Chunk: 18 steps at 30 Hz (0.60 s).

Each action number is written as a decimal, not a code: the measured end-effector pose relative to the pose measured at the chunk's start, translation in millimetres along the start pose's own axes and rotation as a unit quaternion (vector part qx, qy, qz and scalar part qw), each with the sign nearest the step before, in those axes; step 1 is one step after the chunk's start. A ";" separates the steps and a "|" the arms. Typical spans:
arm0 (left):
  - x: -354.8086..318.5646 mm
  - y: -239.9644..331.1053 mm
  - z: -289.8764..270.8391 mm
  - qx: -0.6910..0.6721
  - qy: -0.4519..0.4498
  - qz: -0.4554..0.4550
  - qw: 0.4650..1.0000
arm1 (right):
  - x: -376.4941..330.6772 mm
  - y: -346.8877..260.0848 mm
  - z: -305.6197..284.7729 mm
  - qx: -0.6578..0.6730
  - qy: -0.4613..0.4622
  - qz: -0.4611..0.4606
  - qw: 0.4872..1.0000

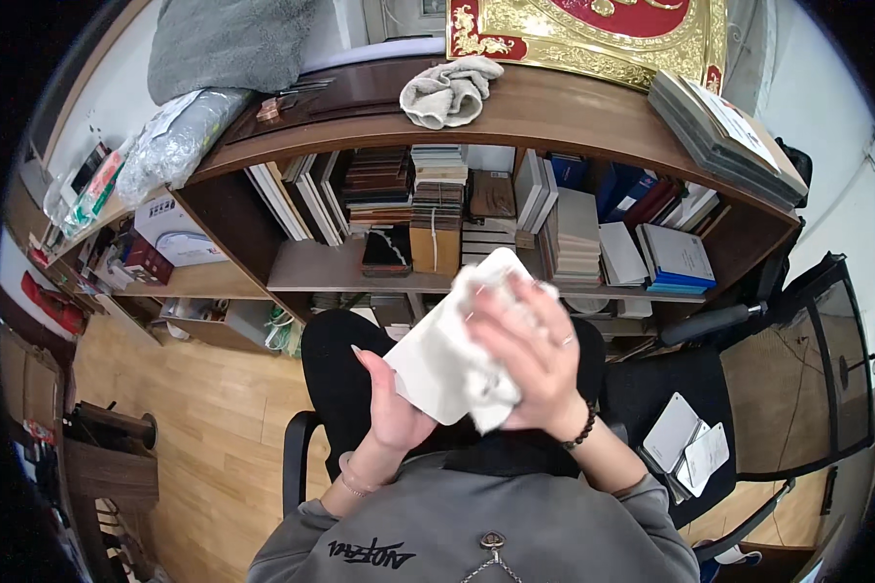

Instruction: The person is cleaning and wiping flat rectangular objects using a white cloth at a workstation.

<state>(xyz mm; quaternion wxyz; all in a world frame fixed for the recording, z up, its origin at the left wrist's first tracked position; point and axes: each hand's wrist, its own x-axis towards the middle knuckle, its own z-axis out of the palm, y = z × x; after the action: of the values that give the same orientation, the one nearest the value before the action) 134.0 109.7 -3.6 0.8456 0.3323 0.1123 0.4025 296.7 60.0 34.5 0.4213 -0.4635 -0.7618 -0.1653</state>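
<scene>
Over my lap, my left hand (395, 410) grips a flat white board with rounded corners (420, 369) by its lower left edge. The thumb lies along that edge, while the other fingers are hidden beneath the board. My right hand (537, 361) is closed on a crumpled white cloth (491, 391), which it presses against the board's upper face. Motion slightly smears those fingers. Much of the board's right side is covered by the cloth and hand. The board is held at a slant, its far end pointing toward the shelf.
A brown shelf unit (564, 121) full of books and boards stands ahead, with a grey cloth (447, 92) on top. To the right, several white boards (673, 435) lie on a black chair (642, 389). Wood flooring (204, 418) shows at left, beside my chair's armrest (297, 457).
</scene>
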 end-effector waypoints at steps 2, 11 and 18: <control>-2.9 -5.0 -7.4 0.056 -0.018 0.001 0.998 | 1.6 2.8 -2.3 -0.021 0.038 0.067 0.997; -0.9 -5.3 -13.2 0.367 -0.025 0.093 0.925 | -24.1 -28.1 27.1 0.459 0.008 0.246 0.854; 9.6 29.8 15.5 0.812 -0.161 0.198 0.525 | -16.4 2.4 11.9 0.670 0.030 0.465 0.577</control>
<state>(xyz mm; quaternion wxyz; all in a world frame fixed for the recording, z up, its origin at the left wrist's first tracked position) 129.3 123.2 28.3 0.1123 0.9480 0.1841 0.2341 296.5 59.6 14.1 0.6538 -0.3344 -0.3224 0.5973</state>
